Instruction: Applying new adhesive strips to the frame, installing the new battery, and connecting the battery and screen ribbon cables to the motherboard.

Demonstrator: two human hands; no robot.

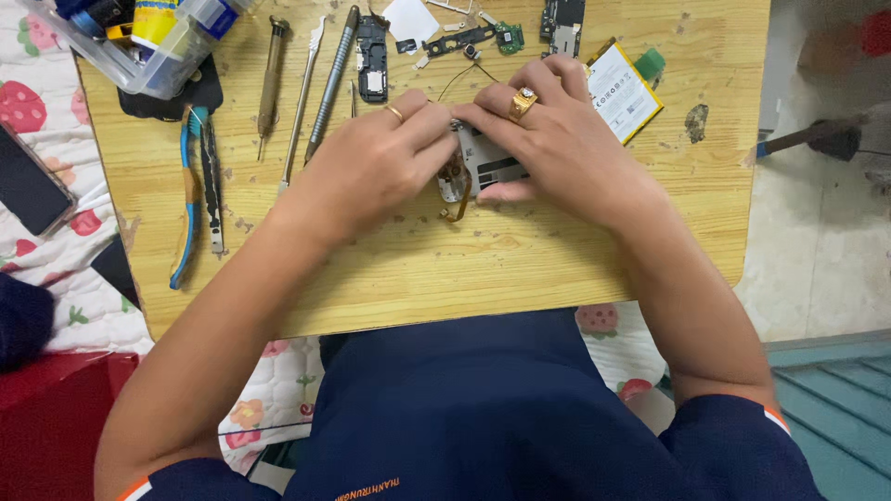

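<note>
- Seen from above, a person sits at a small wooden table [418, 269], both bare hands meeting near its middle.
- The left hand [371, 167], with a thin ring, has its fingertips pinched together on the left edge of an opened phone frame [487, 167].
- The right hand [557, 139], wearing a large gold ring, lies over the frame, fingers curled down onto its top and thumb pressed along its near edge, so most of the frame is hidden.
- An orange flex cable [455, 199] hangs from the frame's left side, between the two hands.
- Left of the hands lie blue-handled tweezers [188, 199], a metal spudger [303, 102] and two screwdrivers [271, 74].
- At the table's far edge sit a small circuit board [372, 57], loose phone parts [469, 39] and a white square of paper [411, 19].
- A phone battery [620, 91] lies just beyond the right hand, partly covered by its fingers.
- A clear plastic box [148, 46] of supplies stands at the far left corner.
- A dark phone [30, 186] rests on a strawberry-print cloth [56, 241] off the table's left side.
</note>
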